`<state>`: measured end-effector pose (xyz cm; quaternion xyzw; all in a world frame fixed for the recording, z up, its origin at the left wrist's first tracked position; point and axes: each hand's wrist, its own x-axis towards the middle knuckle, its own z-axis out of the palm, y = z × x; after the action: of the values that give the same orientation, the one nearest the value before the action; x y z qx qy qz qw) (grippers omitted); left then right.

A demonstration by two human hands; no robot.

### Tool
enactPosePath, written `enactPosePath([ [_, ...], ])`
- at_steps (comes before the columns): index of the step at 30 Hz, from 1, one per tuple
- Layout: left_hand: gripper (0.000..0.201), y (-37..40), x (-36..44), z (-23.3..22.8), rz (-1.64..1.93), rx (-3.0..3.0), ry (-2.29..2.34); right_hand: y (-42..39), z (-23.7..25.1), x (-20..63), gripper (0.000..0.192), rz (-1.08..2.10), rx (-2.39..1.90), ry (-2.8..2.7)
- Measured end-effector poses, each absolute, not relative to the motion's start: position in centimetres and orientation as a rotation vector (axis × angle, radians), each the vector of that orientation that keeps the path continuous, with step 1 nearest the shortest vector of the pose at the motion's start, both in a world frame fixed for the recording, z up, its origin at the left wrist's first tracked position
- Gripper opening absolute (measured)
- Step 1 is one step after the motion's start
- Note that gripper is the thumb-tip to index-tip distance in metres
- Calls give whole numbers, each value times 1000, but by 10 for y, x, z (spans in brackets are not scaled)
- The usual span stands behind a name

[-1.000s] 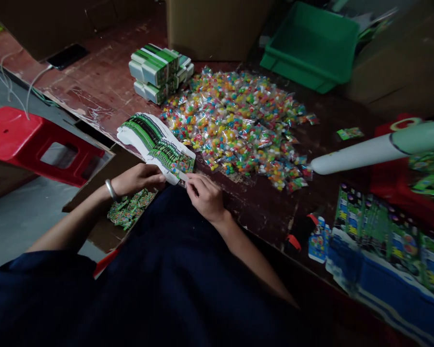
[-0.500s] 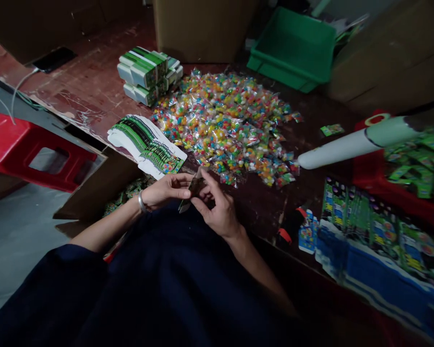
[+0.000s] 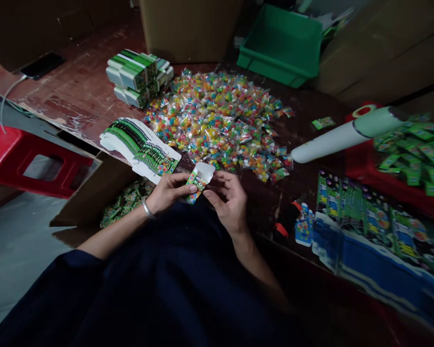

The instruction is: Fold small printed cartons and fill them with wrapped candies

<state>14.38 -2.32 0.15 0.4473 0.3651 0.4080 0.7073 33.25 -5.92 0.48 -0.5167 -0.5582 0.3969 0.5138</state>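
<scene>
A small printed cardboard box (image 3: 196, 183), green with colourful candy pictures, has its white top flap standing up. My left hand (image 3: 168, 193), a silver bangle at its wrist, is closed on the box's left side with the thumb on the front. Close against the right edge sits my right hand (image 3: 228, 198), fingers bent and apart from the thumb; whether it touches the box I cannot tell. A fanned stack of flat box blanks (image 3: 141, 147) lies beyond my left hand. Behind the box spreads a large heap of clear candy packets (image 3: 217, 120).
Bundled flat boxes (image 3: 132, 77) are stacked at the back left, near a phone (image 3: 43, 66). A green tray (image 3: 280, 46) stands behind. On the right are a white-green tube (image 3: 325, 140), a black-orange tool (image 3: 287, 219) and blue-green printed packaging (image 3: 376, 241). A carton (image 3: 88, 190) holds small packs.
The flattened piece between my hands is now an opened-out box with its flap up. My right hand has loosened and moved slightly right. The view has shifted a little.
</scene>
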Motion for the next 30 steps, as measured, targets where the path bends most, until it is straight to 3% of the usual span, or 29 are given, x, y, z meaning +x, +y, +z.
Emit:
enactPosePath([
  [3, 39, -27, 158, -5, 1045, 931, 876, -66, -6, 327, 24, 925, -1318, -1342],
  [7, 41, -34, 173, -18, 1236, 945, 980, -68, -19, 321, 32, 780, -1418, -1267],
  [11, 59, -39, 173, -29, 1425, 1167, 999, -62, -31, 318, 29, 745, -1287, -1177],
  [15, 56, -36, 162, -33, 1282, 1389, 896, -61, -37, 319, 39, 686, -1235, -1226],
  [20, 43, -28, 153, -25, 1010, 1269, 694, -60, -32, 324, 9, 548, -1223, -1353],
  [24, 39, -31, 152, -16, 919, 1256, 677, -57, -27, 328, 23, 441, -1228, -1464],
  [28, 42, -36, 155, -11, 953, 1199, 780, -58, -24, 324, 14, 579, -1238, -1339],
  [30, 48, -36, 156, -10, 1019, 1149, 807, -58, -20, 322, 20, 647, -1223, -1250],
])
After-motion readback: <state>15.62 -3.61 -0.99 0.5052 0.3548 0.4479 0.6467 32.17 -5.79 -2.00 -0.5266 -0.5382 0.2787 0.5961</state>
